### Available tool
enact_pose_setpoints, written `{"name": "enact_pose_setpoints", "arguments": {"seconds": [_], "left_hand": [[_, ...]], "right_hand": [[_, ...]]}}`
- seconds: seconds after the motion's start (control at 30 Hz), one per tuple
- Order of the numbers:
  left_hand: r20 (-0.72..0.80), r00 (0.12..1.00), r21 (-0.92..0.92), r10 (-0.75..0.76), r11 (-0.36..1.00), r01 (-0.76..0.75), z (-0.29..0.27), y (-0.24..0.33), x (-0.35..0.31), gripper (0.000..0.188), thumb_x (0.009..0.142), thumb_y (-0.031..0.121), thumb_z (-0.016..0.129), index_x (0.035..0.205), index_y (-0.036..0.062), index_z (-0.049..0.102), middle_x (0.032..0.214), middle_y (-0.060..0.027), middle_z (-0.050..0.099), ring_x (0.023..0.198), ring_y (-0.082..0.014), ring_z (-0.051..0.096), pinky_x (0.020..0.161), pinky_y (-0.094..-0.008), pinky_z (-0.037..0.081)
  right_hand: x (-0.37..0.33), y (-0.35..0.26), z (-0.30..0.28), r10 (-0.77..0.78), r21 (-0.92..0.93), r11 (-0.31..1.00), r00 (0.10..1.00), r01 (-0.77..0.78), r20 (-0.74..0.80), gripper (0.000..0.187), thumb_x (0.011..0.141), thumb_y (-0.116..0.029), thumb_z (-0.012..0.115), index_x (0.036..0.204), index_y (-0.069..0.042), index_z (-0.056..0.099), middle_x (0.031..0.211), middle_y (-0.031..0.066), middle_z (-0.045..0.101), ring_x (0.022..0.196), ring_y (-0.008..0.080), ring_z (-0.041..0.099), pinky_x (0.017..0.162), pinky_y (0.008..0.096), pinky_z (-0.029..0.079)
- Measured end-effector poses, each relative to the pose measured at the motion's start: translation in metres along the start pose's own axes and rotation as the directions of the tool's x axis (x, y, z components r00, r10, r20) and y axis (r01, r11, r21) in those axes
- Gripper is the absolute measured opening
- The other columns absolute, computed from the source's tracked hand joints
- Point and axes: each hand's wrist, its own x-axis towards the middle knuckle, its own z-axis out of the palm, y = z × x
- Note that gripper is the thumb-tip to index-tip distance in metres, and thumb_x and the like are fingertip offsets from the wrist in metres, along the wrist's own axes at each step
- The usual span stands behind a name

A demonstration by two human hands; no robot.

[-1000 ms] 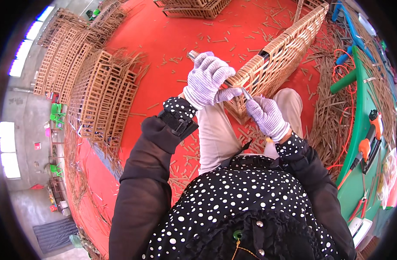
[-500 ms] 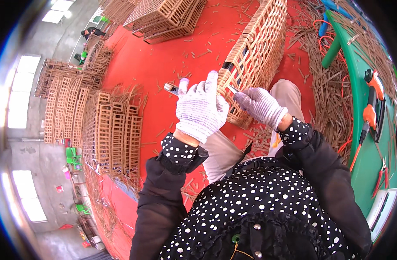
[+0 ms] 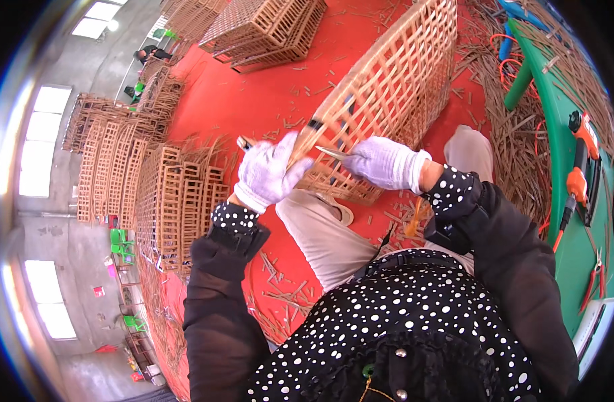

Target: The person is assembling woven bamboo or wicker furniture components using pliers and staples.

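A woven wicker piece (image 3: pixel 394 87) in tan strips over a frame stands tilted in front of my legs. Its near end passes between the thumb and fingers of my gloved left hand (image 3: pixel 267 171), which is closed round the rim. Beside that hand's far side a small dark-and-metal end (image 3: pixel 244 143) sticks out; whether I hold it, I cannot tell. My gloved right hand (image 3: pixel 386 163) is closed on a thin pointed tool (image 3: pixel 330 153), its pale tip directed left at the weave near the rim. The tool's handle is hidden in the fist.
Stacked woven pieces (image 3: pixel 170 201) stand at left, more (image 3: pixel 267 30) at the far side. Cut strips (image 3: pixel 501 120) heap beside the green table (image 3: pixel 555 134) at right. On the table lie an orange-and-black tool (image 3: pixel 578 171) and red-handled pliers (image 3: pixel 593 285). Farther off, a person (image 3: pixel 153 52) bends down.
My left hand has gone from fingers raised beside the rim to a grip on it, lower left. The wicker piece's near end has swung left, and my right hand has shifted left with the tool.
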Motion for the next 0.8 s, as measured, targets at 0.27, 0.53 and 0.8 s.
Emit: {"name": "enact_pose_setpoints", "arguments": {"seconds": [0.27, 0.53, 0.8], "left_hand": [[0.242, 0.864, 0.182, -0.441, 0.896, 0.406, -0.012, -0.003, -0.007, 0.040, 0.076, 0.024, 0.053, 0.111, 0.0041, 0.049, 0.093, -0.0180, 0.060, 0.089, -0.0323, 0.056, 0.080, -0.0406, 0.043], [0.000, 0.903, 0.113, -0.429, 0.897, 0.427, 0.020, 0.030, 0.019, 0.059, 0.074, 0.037, 0.060, 0.119, 0.0042, 0.041, 0.102, -0.0145, 0.056, 0.089, -0.0293, 0.056, 0.080, -0.0416, 0.042], [-0.038, 0.878, 0.210, -0.478, 0.855, 0.475, 0.029, 0.034, 0.036, 0.054, 0.075, 0.036, 0.058, 0.115, 0.0033, 0.044, 0.098, -0.0142, 0.056, 0.086, -0.0281, 0.057, 0.074, -0.0417, 0.045]], "right_hand": [[0.008, 0.018, -0.003, 0.734, 0.350, 0.554, 0.641, -0.756, 0.223, 0.037, 0.087, -0.031, 0.042, 0.074, 0.001, 0.056, 0.055, 0.0134, 0.052, 0.049, 0.0234, 0.054, 0.051, 0.0354, 0.043], [0.004, 0.025, -0.009, 0.739, 0.340, 0.545, 0.631, -0.766, 0.237, 0.035, 0.087, -0.028, 0.041, 0.074, 0.000, 0.057, 0.057, 0.0122, 0.053, 0.049, 0.0240, 0.055, 0.049, 0.0339, 0.044], [0.032, 0.010, -0.004, 0.695, 0.236, 0.635, 0.677, -0.736, 0.242, 0.021, 0.083, -0.018, 0.047, 0.085, 0.000, 0.057, 0.070, 0.0151, 0.057, 0.065, 0.0321, 0.058, 0.059, 0.0387, 0.047]]}}
